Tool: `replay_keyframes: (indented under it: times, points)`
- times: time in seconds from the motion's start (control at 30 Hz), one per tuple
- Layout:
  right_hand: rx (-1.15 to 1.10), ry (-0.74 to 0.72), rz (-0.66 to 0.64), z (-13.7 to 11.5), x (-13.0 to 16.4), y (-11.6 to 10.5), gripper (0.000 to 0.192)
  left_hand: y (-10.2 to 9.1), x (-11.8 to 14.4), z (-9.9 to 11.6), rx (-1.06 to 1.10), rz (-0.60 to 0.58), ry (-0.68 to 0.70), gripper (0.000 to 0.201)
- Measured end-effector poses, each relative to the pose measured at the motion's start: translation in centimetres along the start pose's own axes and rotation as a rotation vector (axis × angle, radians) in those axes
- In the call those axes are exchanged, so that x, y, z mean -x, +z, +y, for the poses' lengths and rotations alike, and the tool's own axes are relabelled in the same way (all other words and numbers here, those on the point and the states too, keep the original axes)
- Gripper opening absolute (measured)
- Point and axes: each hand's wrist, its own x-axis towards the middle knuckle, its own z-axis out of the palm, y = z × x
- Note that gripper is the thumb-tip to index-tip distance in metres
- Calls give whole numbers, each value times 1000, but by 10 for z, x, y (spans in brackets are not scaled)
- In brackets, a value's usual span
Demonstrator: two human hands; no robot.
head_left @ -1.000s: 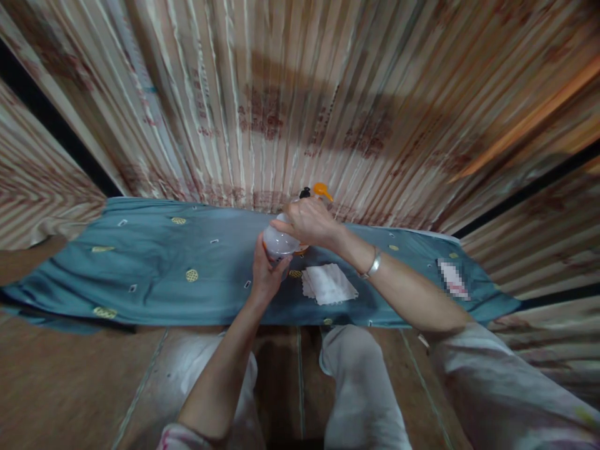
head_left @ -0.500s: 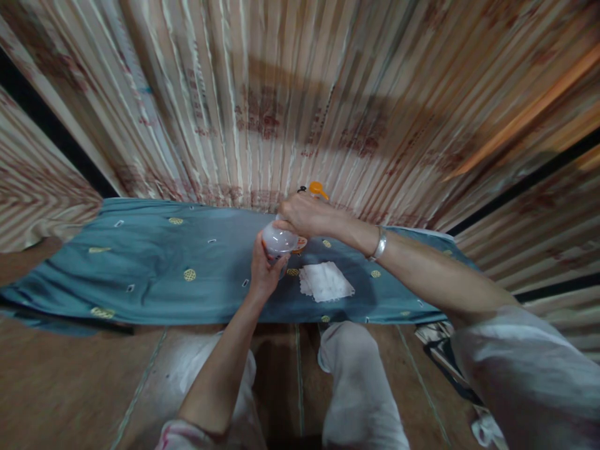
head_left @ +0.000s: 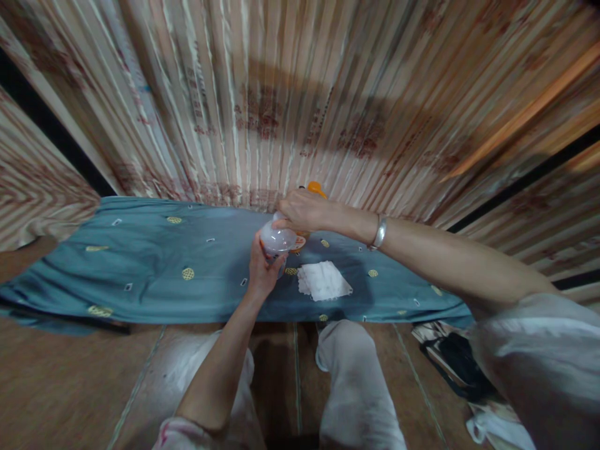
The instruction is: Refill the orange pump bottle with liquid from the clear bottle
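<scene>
Near the center of the frame, our left grip (head_left: 263, 267) is clasping a rounded translucent container (head_left: 277, 240) while our right grip (head_left: 302, 210) is pinching its far end; right of them, a white cloth (head_left: 325, 281) is lying on the teal patterned cover (head_left: 150, 250).

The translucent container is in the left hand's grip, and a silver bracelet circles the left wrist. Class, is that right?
Not quite: the head view shows the silver bracelet circling the right wrist, not the left. The rest is correct: the left hand does grip the translucent container.
</scene>
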Motion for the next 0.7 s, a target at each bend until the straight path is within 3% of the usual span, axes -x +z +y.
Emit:
replay_keyframes:
  times: [0.13,0.43,0.7]
  points:
    - [-51,80,-41,1,-7,-4,47,0,-1,0,-6,4,3,78]
    - [-84,-36,-120,6,-12,-16,30,-4,0,0,-14,-9,-5,77]
    - [-2,-48,-101,-5,-8,-12,41,-4,-2,-1,-1,-4,5,78]
